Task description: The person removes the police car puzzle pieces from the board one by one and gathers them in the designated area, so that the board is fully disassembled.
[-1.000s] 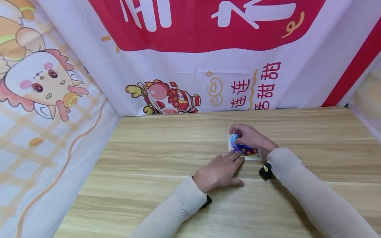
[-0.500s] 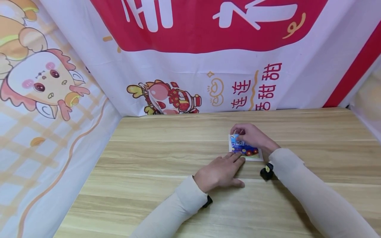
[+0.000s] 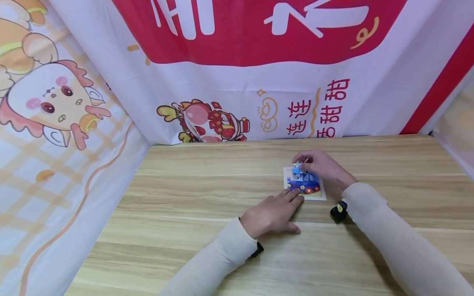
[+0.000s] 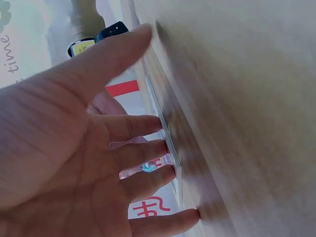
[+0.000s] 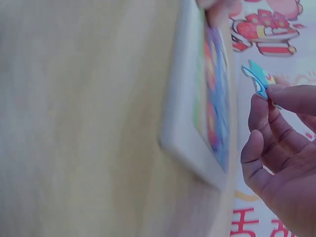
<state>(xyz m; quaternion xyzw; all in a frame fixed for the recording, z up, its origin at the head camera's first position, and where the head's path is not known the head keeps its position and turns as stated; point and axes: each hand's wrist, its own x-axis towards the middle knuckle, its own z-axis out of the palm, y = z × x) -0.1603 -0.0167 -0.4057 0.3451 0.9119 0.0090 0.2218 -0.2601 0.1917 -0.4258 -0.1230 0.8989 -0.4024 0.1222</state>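
Observation:
A small jigsaw puzzle board [image 3: 323, 197] with a white border lies flat on the table; its picture is a blue car [image 3: 308, 185]. My right hand [image 3: 323, 165] pinches a light blue jigsaw piece [image 5: 259, 79] between thumb and fingers, held above the board's far side in the head view. The right wrist view has the piece raised apart from the board. My left hand [image 3: 272, 216] rests with extended fingers on the board's near left edge, thumb spread out. In the left wrist view its fingertips [image 4: 167, 174] touch the board's edge.
The wooden table [image 3: 177, 213] spreads around both hands. A white cloth with red print [image 3: 240, 98] hangs along the back edge, and a patterned cloth [image 3: 66, 164] hangs at the left. Black wrist cameras [image 3: 338, 211] sit at both cuffs.
My right hand has lifted and shifted right, with the light blue piece now in its pinch, uncovering more of the car picture. The left hand stays nearly still on the board.

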